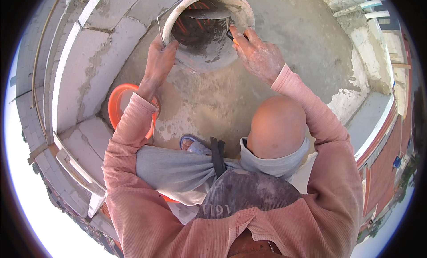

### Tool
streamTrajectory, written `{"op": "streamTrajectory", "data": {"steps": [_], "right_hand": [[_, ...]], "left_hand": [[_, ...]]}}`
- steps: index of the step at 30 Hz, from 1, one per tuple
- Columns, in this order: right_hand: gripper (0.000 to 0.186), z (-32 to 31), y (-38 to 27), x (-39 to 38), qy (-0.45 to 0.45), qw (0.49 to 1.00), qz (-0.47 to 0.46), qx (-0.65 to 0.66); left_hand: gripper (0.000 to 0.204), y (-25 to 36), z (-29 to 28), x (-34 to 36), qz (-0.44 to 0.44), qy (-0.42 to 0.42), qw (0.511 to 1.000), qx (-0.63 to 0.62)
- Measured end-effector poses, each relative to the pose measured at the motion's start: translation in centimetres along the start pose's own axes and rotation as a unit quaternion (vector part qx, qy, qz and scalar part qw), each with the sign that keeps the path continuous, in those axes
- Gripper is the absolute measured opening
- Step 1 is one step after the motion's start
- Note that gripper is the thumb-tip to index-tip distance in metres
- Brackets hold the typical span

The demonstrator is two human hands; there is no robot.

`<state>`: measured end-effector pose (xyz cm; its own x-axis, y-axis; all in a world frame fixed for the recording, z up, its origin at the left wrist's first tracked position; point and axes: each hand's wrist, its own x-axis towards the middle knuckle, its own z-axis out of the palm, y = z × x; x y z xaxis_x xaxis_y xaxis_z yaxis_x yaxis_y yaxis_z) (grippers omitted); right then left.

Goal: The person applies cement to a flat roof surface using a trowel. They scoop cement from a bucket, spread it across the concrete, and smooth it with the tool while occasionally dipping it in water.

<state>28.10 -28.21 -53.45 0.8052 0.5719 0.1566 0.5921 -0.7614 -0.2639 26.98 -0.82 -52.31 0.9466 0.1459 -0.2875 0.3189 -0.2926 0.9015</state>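
Observation:
A cement-coated bucket (204,62) is tipped on its side at the top, its dark mouth toward me, with some dark, wet residue and orange streaks inside. My left hand (160,60) is closed on the left of its rim, by the wire handle. At the right of the mouth, my right hand (258,57) grips a tool with an orange and black handle (233,38); its working end is inside the bucket and hard to make out. My bare right knee (275,124) is bent below that hand.
An orange bucket (120,102) stands at the left, partly behind my left arm. Low white block walls (98,66) enclose the wet grey cement floor (316,53). Boards lie along the left wall, and rooftops show beyond the right wall.

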Motion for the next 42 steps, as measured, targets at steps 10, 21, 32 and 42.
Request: {"op": "streamTrajectory", "data": {"steps": [10,21,32,42], "right_hand": [[0.071,2.0,2.6,-1.1,-0.067,0.954,-0.209,-0.205],[0.056,1.3,3.0,1.3,0.064,0.991,-0.056,-0.100],[0.057,2.7,2.6,1.0,0.045,0.996,-0.057,-0.049],[0.042,-1.6,-0.4,2.6,-0.072,0.992,0.043,-0.093]], "left_hand": [[0.049,0.0,-0.7,1.6,0.036,0.025,0.999,-0.028],[0.044,-0.2,0.0,1.2,0.079,0.020,0.997,0.006],[0.036,-0.5,-1.4,1.0,0.011,0.041,0.999,-0.026],[0.050,-0.1,-0.4,1.0,0.081,0.038,0.994,0.056]]}}
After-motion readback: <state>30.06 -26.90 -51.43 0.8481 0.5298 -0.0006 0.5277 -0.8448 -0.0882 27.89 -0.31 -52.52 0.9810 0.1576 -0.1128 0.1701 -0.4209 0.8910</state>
